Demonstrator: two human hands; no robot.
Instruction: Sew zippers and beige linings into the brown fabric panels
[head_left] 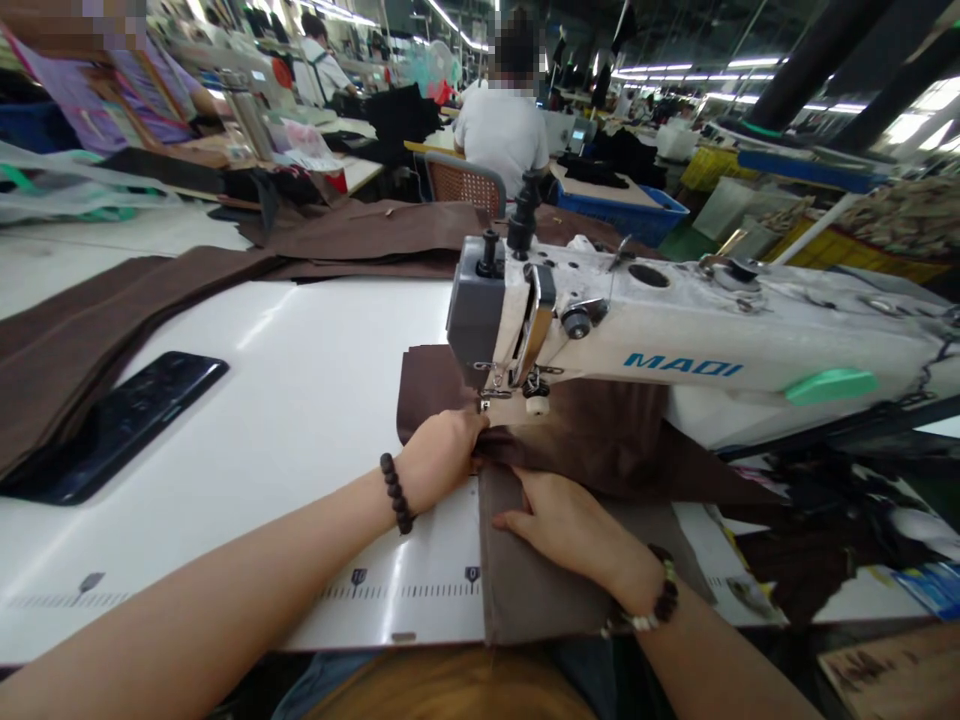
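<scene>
A piece of brown fabric lies under the head of a white sewing machine on the white table. My left hand, with a dark bead bracelet on the wrist, is curled with its fingers pressed on the fabric just before the needle. My right hand lies flat with fingers stretched out on the folded fabric nearer to me, its wrist also wearing a bracelet. Neither hand grips the cloth; both press it onto the table.
A black phone lies at the left on the table, beside more brown fabric. A printed ruler runs along the table's front edge. A person in a white shirt sits ahead, and others work at further tables.
</scene>
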